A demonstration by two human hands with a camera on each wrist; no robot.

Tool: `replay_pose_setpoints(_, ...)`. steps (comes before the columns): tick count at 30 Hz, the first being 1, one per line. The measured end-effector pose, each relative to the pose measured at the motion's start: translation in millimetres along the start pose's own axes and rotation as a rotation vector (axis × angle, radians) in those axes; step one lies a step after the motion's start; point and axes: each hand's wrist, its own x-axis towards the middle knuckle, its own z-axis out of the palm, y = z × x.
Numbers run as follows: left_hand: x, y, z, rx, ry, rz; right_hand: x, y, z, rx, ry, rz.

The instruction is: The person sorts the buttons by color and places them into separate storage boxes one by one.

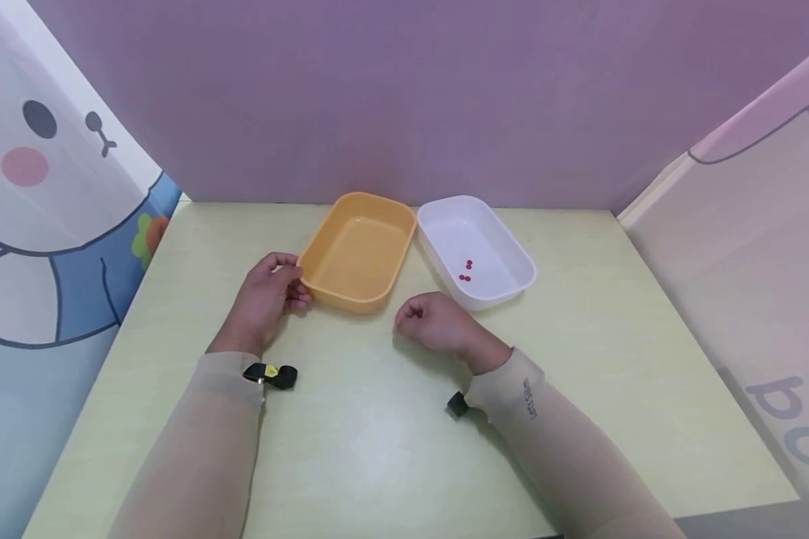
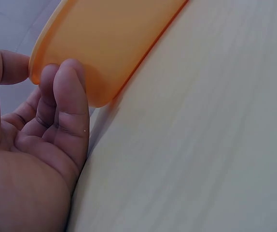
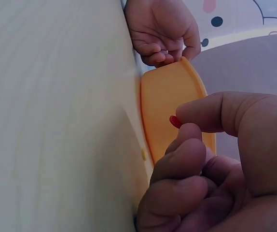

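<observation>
At its near left corner, my left hand [image 1: 261, 293] pinches the rim of an orange plastic tray [image 1: 350, 299]. In the left wrist view the thumb is at the rim, with the fingers [image 2: 71, 92] against the outer wall. My right hand [image 1: 438, 323] hovers just right of the tray's near end, fingers curled. Between its thumb and forefinger the right wrist view shows a small, smooth red bean-like piece [image 3: 175, 121]. Several similar red pieces [image 1: 468, 265] lie inside a white plastic tray [image 1: 512, 258], just beyond the right hand.
Both trays stand side by side on a pale wood-grain table [image 1: 350, 449], close to a purple back panel [image 1: 404, 97]. A cartoon-printed panel [image 1: 74, 224] borders the left side, and another printed panel [image 1: 748, 224] the right.
</observation>
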Motion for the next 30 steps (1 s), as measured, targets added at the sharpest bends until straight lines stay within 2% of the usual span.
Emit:
replay_pose_setpoints(16, -1.3, 0.0, -0.3, -0.005, 0.006, -0.012, -4, -12, -20, 0.061, 0.032, -0.018)
replay_pose_setpoints(23, -1.9, -1.0, -0.9, -0.032, -0.004, -0.004, -6, -21, -37, 0.144, 0.05, -0.025)
replay_pose_setpoints(30, -4.2, 0.8, 1.0, -0.029, 0.0, 0.005, -7, -30, -58, 0.174, 0.073, -0.007)
